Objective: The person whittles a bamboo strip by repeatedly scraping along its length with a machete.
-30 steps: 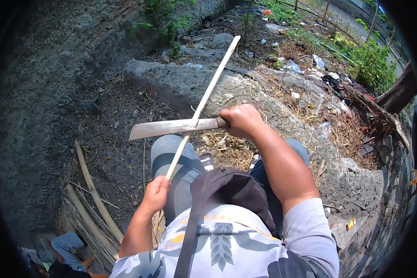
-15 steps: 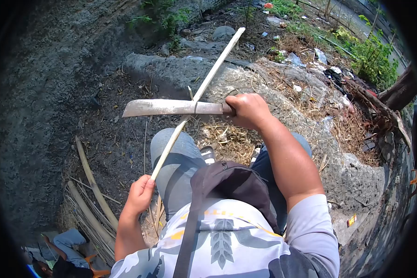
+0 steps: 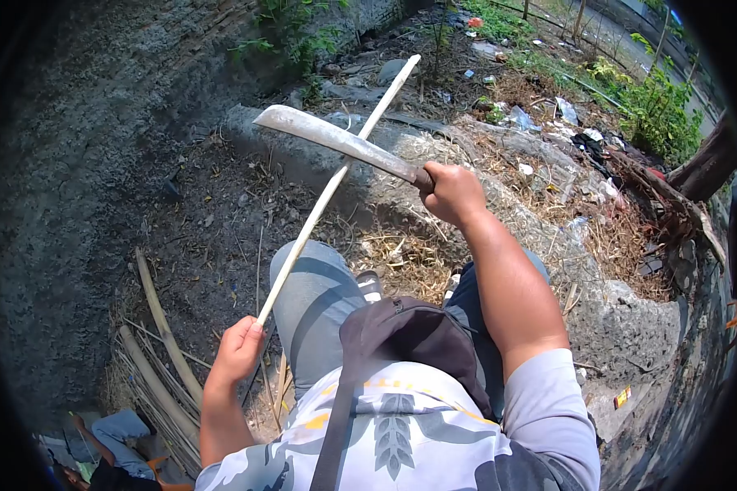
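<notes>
My right hand (image 3: pixel 453 195) is closed around the dark handle of a machete (image 3: pixel 327 135). Its broad, worn blade points to the upper left and lies across a long pale stripped stick (image 3: pixel 315 214). A thin curled shaving (image 3: pixel 348 117) stands up by the blade where it crosses the stick. My left hand (image 3: pixel 239 350) grips the stick's near end, beside my left knee. From there the stick slants up and away to the right, its far end in the air over the rubble.
Cut poles and thin sticks (image 3: pixel 160 364) lie at the lower left, near another person (image 3: pixel 119 446). A rough wall (image 3: pixel 65 213) rises on the left. Dry straw (image 3: pixel 409 254) covers ground between my feet. Litter and a weathered log (image 3: pixel 708 164) are on the right. A black bag (image 3: pixel 413 335) rests on my lap.
The machete has moved up along the stick, away from me, and its tip has swung upward. My right hand has shifted slightly right. The stick's far end has moved a little left and down.
</notes>
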{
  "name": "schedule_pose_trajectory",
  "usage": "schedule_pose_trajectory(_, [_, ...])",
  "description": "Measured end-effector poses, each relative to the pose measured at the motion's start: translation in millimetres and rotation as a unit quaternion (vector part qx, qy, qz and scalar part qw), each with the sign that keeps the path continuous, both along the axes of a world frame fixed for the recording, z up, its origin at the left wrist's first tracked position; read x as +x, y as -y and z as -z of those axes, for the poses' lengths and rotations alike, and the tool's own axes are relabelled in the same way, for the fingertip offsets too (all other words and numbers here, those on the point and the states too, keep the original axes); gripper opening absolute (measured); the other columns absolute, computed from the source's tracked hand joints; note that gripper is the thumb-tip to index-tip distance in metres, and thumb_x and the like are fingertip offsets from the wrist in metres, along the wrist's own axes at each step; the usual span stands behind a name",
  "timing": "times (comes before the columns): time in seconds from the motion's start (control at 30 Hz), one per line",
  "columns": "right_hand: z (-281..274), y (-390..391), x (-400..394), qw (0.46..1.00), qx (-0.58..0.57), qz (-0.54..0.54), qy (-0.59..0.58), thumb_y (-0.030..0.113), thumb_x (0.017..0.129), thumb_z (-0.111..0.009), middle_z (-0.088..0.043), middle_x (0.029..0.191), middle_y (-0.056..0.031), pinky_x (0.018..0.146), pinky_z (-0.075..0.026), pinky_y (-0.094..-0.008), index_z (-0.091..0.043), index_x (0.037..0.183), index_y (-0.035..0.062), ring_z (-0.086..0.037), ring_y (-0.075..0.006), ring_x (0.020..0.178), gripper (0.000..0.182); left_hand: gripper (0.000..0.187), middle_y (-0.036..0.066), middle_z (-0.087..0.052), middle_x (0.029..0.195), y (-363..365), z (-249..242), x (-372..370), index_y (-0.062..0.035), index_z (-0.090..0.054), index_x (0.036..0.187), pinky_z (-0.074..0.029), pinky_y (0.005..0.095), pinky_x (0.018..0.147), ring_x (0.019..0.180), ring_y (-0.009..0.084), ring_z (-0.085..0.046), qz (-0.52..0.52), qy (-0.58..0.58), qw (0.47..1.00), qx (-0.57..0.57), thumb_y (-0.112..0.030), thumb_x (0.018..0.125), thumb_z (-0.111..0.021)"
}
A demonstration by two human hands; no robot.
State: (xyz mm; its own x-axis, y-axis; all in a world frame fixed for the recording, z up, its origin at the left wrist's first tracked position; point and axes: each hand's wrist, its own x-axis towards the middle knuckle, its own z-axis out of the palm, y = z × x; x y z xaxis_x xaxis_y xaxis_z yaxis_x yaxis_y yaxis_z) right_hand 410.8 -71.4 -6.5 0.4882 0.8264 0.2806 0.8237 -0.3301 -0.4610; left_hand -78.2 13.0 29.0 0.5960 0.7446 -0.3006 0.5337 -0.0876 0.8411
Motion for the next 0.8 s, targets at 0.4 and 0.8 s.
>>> schedule_pose_trajectory(0.4, [-0.6, 3.5, -26.3, 0.984, -0.048, -0.153, 0.078, 0.018, 0.075, -0.074, -0.071, 0.08, -0.0131, 0.073, -0.057, -0.0501, -0.066, 0.086, 0.0138, -0.072, -0.0371, 0.081, 0.014, 0.029, 0.002, -0.05, 0.063, 11.1, 22.8, 26.7, -0.0023, -0.062, 0.091, -0.039, 0.0324, 0.055, 0.059, 0.0104, -0.046, 0.02, -0.037, 0.991, 0.126, -0.024, 0.108, -0.054])
schedule_pose_trajectory(0.8, [-4.2, 2.6, -37.4, 0.981, -0.043, -0.179, 0.054, 0.015, 0.073, -0.072, -0.071, 0.083, -0.0166, 0.075, -0.056, -0.0529, -0.066, 0.094, 0.0124, -0.07, -0.0416, 0.085, 0.022, 0.022, 0.004, -0.055, 0.063, 19.3, 23.7, 34.4, -0.0007, -0.063, 0.093, -0.042, 0.0334, 0.056, 0.059, 0.012, -0.051, 0.01, -0.039, 0.989, 0.14, -0.019, 0.105, -0.057])
